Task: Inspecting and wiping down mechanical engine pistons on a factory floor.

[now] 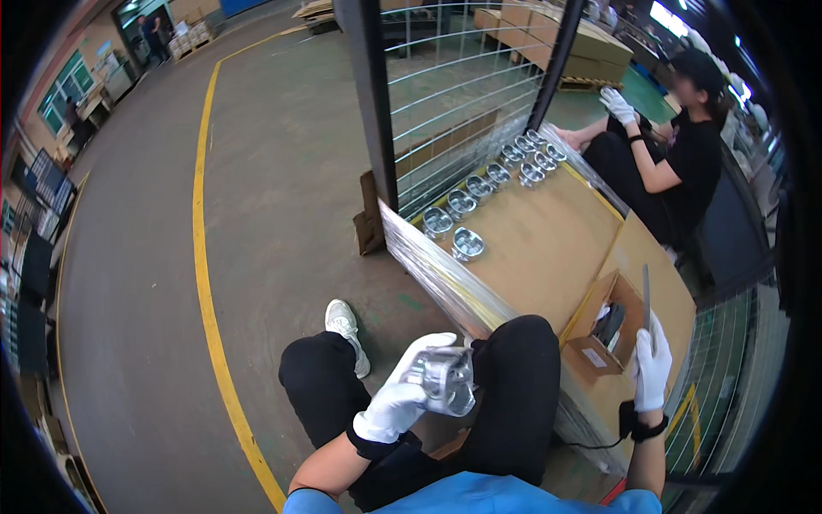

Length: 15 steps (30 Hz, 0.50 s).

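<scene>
In a white glove, my left hand (398, 398) is closed around a shiny metal piston (445, 381), held above my lap between my knees. My right hand (653, 367), also gloved in white, grips a slim, flat file-like tool (646, 295) that points away from me. It is over the right side of the cardboard-topped surface (548, 248), beside a small open cardboard box (595, 354). Several more pistons, among them a near one (467, 244), stand in rows along the left and far edges of that surface.
Dark items (610, 324) lie inside the small box. A wire mesh panel (458, 94) with dark posts rises behind the pistons. Clear plastic wrap (445, 287) covers the surface's near side. Across from me sits a co-worker (676, 163) with a white-gloved hand raised.
</scene>
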Tool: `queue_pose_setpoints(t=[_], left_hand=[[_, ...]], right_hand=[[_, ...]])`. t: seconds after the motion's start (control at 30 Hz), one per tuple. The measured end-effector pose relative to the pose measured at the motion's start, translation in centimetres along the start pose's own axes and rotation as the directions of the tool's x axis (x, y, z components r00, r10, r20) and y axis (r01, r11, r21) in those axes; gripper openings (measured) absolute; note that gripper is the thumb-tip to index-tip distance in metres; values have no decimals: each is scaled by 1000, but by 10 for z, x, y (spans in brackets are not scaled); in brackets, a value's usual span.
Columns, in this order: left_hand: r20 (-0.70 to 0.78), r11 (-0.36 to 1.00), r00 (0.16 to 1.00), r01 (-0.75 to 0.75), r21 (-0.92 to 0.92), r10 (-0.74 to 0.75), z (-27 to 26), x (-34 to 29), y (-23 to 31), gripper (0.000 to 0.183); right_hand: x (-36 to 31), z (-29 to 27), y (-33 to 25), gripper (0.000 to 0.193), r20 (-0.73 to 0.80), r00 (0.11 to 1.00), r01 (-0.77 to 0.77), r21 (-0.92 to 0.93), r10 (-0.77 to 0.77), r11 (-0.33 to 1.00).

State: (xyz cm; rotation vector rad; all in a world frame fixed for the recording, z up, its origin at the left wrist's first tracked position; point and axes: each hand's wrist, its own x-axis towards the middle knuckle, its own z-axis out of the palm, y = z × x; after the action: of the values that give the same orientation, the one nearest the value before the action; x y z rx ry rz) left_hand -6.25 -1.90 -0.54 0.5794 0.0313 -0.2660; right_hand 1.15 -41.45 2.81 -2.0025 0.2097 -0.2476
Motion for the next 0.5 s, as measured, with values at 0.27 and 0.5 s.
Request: queue_pose_setpoints(t=[0.27,0.5], left_hand=[[67,963,997,50,-266,-33,-14,-1,-6,83],[32,977,999,1,-212,6,-12,-2,-9,87]], right_hand=[[70,-70,106,50,96,993,121,-830,-74,544],[104,-45,119,52,100,995,90,-890,-2,446]])
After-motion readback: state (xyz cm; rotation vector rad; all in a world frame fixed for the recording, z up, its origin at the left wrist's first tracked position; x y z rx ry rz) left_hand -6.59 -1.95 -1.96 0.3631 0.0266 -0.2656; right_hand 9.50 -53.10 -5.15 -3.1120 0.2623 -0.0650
